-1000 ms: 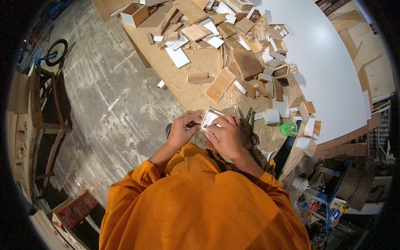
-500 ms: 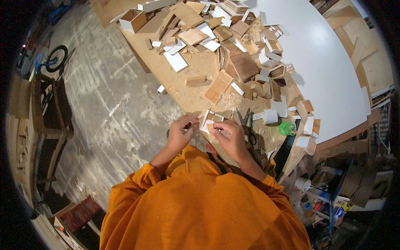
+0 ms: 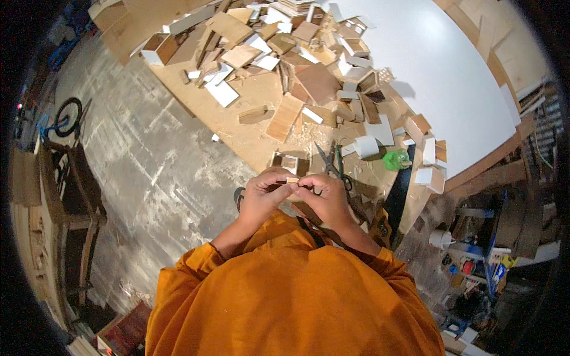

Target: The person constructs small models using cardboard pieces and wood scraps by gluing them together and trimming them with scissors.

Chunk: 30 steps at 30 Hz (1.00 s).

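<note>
Between the fingertips of both hands is a small pale piece with a white edge and a tan face, perhaps a bit of wood. My left hand pinches it from one side, and my right hand meets it from the other, fingers curled. Just beyond my fingers, a little white-edged open wooden box stands at the near edge of the workbench. To the right of it lie dark-bladed scissors and a green-handled tool.
A heap of wood offcuts and white scraps covers the far bench. At the right are a white roll, a green bottle and small boxes. Beyond extends a white sheet. A wooden rack stands left on the concrete floor.
My hands have come together, away from the small box, and both now touch the small piece. The left has moved right. The whole view has shifted, with the bench sliding left.
</note>
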{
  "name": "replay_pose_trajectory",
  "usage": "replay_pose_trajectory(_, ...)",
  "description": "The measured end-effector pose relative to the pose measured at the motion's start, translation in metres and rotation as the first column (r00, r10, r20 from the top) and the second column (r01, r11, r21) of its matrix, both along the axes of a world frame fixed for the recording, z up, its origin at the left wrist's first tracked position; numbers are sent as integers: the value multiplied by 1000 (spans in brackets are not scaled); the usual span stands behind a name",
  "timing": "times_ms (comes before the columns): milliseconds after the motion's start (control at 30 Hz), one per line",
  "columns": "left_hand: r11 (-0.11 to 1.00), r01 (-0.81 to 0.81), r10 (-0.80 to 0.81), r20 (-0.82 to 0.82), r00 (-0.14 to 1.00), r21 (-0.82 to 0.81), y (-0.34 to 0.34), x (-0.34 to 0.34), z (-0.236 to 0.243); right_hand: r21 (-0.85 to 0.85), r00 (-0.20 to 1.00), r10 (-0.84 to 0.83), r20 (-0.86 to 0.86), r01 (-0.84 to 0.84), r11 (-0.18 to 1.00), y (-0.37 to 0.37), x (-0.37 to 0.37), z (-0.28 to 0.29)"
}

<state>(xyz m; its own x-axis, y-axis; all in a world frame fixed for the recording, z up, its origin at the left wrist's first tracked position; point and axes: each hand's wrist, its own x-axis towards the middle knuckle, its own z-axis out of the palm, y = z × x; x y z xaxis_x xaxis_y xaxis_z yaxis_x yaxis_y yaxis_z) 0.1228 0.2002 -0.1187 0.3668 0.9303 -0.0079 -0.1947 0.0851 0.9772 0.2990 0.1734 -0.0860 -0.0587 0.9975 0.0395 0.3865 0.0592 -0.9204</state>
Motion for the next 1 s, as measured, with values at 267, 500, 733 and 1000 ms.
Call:
replay_pose_trajectory(267, 977, 10, 8, 82, 997, -212, -9, 15, 2, 27, 952, -285, 107, 284, 958, -41, 89, -15)
replay_pose_trajectory(500, 947, 98, -58, 137, 989, -306, -20, 28, -1, -28, 895, -258, 365, 287, 957, -75, 126, -31)
replay_pose_trajectory(733, 942, 77, -62, 56, 997, -326, -33, 41, -2, 75, 828, -217, 517, 208, 975, -36, 99, -41)
replay_pose_trajectory(1000, 970, -24, 10, -60, 998, -242, -44, 40, 4, -121, 664, -44, 746, 201, 972, -2, 66, -38)
